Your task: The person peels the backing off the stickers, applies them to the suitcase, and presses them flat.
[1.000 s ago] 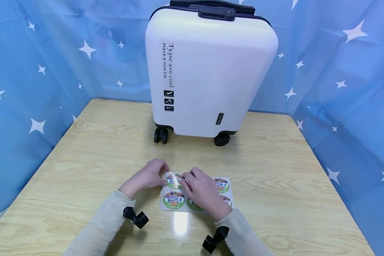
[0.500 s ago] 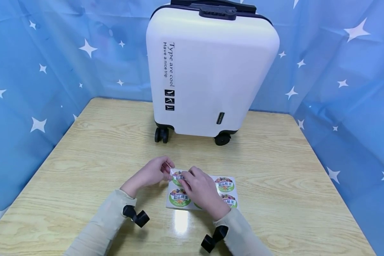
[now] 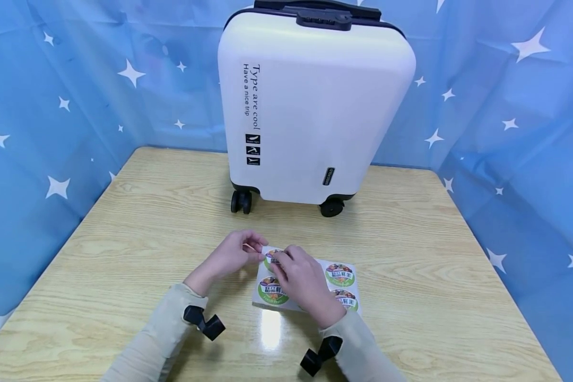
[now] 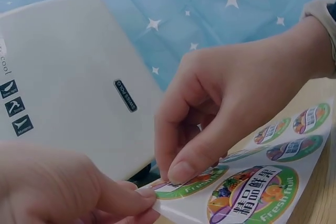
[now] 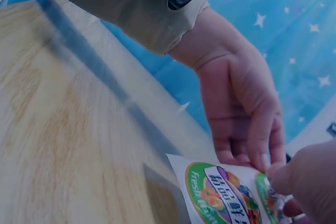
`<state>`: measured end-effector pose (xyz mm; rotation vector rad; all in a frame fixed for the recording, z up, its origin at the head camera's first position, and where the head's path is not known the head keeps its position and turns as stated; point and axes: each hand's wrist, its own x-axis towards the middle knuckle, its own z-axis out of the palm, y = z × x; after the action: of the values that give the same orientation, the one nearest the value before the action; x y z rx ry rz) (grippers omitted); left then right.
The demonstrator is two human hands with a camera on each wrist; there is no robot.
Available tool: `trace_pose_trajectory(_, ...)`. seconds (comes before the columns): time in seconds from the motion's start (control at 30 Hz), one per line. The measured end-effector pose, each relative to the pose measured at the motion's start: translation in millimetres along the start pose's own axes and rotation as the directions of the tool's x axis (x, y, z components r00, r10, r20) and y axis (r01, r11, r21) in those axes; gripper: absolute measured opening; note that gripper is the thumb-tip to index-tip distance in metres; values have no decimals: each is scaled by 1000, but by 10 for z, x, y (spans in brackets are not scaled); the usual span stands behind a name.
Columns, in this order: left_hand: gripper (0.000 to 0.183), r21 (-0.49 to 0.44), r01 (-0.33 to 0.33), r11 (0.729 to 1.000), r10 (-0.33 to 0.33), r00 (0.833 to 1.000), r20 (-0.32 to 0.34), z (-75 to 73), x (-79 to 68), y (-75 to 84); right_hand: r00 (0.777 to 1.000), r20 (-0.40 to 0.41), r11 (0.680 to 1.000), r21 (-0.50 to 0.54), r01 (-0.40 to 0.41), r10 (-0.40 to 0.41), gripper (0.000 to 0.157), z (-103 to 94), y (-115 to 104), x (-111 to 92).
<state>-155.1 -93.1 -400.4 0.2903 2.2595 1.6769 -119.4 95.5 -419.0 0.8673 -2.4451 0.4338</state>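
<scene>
A white sheet (image 3: 262, 273) of round "Fresh fruit" stickers is tilted, its left end raised off the table. My left hand (image 3: 231, 257) pinches the sheet's upper left corner between thumb and fingers. Over the sheet's left half, my right hand (image 3: 307, 286) has its thumb and fingertips at the upper left sticker (image 4: 210, 182), seeming to pinch its edge; the left wrist view shows thumb and forefinger close together there. Whether that sticker's edge is lifted cannot be made out. The lower left sticker (image 4: 254, 198) lies flat on the sheet. My right hand hides the middle stickers in the head view.
A white suitcase (image 3: 310, 116) with black wheels and handle stands upright on the wooden table (image 3: 124, 254), behind the hands. Blue curtains (image 3: 487, 106) with white stars surround the table's back and sides. Each wrist carries a small black camera (image 3: 205, 322).
The sheet has shifted right, and its left end has come up. My left hand has moved right and slightly away with the corner. The right hand stays nearly in place.
</scene>
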Motion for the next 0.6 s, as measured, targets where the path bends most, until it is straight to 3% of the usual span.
trace_pose_trajectory(0.6,29,-226,-1,974,13,999,50,78,16,92,995,-1,994,-36,-102,102,19,-139,-44,53)
